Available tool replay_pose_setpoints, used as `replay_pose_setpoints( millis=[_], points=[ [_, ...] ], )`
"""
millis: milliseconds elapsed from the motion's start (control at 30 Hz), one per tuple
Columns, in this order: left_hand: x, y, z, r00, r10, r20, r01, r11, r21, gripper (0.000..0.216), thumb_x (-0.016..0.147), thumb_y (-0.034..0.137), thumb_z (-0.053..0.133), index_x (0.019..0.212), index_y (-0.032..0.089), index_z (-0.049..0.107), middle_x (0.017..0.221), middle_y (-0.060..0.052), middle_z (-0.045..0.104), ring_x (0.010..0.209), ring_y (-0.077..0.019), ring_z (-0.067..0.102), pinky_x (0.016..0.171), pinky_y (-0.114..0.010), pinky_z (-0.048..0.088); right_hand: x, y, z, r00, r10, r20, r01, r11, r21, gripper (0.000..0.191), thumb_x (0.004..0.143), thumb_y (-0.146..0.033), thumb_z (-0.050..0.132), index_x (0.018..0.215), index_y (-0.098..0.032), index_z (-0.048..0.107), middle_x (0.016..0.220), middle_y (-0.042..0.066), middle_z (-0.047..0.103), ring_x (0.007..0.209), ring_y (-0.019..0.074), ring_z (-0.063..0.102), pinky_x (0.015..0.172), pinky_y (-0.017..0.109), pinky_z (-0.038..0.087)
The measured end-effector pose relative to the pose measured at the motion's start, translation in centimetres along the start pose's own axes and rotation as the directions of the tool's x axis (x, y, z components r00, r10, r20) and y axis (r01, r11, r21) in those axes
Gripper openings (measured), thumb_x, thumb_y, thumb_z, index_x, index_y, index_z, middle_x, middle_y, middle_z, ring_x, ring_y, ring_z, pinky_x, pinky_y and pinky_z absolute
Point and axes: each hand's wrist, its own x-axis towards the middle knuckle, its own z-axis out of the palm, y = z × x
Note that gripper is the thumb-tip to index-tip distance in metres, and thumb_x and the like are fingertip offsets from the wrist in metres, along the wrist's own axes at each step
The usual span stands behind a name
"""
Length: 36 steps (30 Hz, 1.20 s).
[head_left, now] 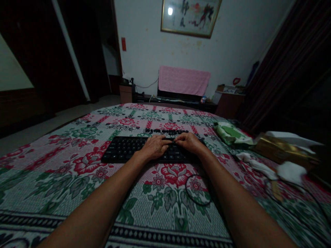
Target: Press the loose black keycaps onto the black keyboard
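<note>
A black keyboard (124,149) lies on a bed covered with a floral red, green and white blanket (77,172). My left hand (155,146) rests on the keyboard's middle, fingers bent down onto the keys. My right hand (190,142) sits right beside it on the keyboard's right part, fingertips pinched at a key near the top edge; the two hands almost touch. A row of loose black keycaps (165,131) lies on the blanket just behind the keyboard. The keyboard's black cable (198,189) loops on the blanket between my forearms.
At the right lie a green and white folded cloth (231,134), a gold-coloured box (281,150) and white tissues (289,171). Beyond the bed stand a low cabinet with a pink-covered television (183,81) and a framed picture (190,15) on the wall.
</note>
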Motion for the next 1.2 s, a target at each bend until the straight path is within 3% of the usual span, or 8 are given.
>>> replay_pose_setpoints(
  millis=[333,800,1000,1200],
  points=[
    [0.0,0.2,0.0,1.000,-0.013,0.019,0.012,1.000,0.004,0.035,0.086,0.036,0.037,0.117,0.034,0.054,0.130,-0.002,0.043,0.116,-0.0233,0.040,0.097,-0.042,0.033,0.0,-0.1,0.1,0.998,-0.059,-0.010,0.057,0.992,-0.114,0.018,0.069,-0.012,0.056,0.077,-0.017,0.071,0.081,0.002,0.069,0.071,0.0126,0.062,0.066,0.020,0.046],
    [-0.1,0.0,0.2,1.000,-0.004,0.006,0.004,1.000,0.023,0.036,0.086,0.036,0.036,0.118,0.034,0.053,0.130,-0.002,0.044,0.115,-0.0229,0.041,0.097,-0.042,0.033,-0.2,-1.4,-0.3,0.997,-0.025,0.075,0.044,0.964,-0.262,0.025,0.075,-0.014,0.048,0.086,-0.020,0.069,0.090,0.003,0.068,0.084,0.0144,0.059,0.076,0.022,0.042],
    [-0.2,0.4,-0.3,0.999,-0.007,0.038,0.005,0.999,0.038,0.037,0.087,0.034,0.034,0.120,0.031,0.052,0.131,-0.004,0.044,0.118,-0.0217,0.040,0.098,-0.041,0.032,-1.5,-2.0,0.8,0.998,-0.062,0.010,0.061,0.933,-0.354,0.030,0.077,-0.012,0.044,0.094,-0.016,0.068,0.096,0.009,0.065,0.092,0.0179,0.056,0.082,0.025,0.040],
    [-0.3,2.0,-0.8,0.991,-0.107,0.080,0.097,0.988,0.120,0.037,0.087,0.034,0.034,0.120,0.033,0.051,0.133,-0.004,0.043,0.118,-0.0225,0.042,0.096,-0.043,0.035,-3.0,-2.8,1.4,0.998,-0.062,0.011,0.062,0.933,-0.354,0.032,0.077,-0.010,0.041,0.100,-0.015,0.064,0.100,0.011,0.060,0.094,0.0180,0.054,0.084,0.025,0.039]
  ],
)
